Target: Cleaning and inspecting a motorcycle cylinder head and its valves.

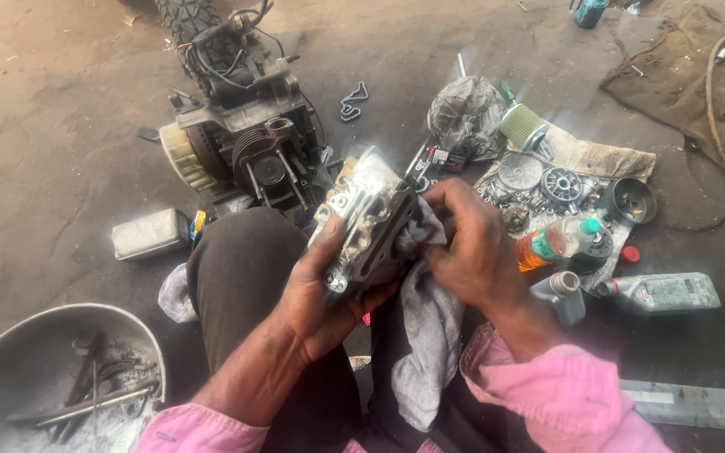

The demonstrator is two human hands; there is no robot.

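Left hand (320,294) clamped on cylinder head (362,222), right hand (472,252) gripping rag (421,335), metal basin (10,335) holding probably tools (94,394)

- A dusty, stained concrete floor (60,126) is seen carrying everything.
- An engine block (241,138) is set at eleven o'clock.
- A metal basin (10,352) of tools is placed at eight o'clock.
- A dirty cloth (597,155) spread with gears and parts is laid at two o'clock.
- A grey oil bottle (660,294) is laid flat at three o'clock.
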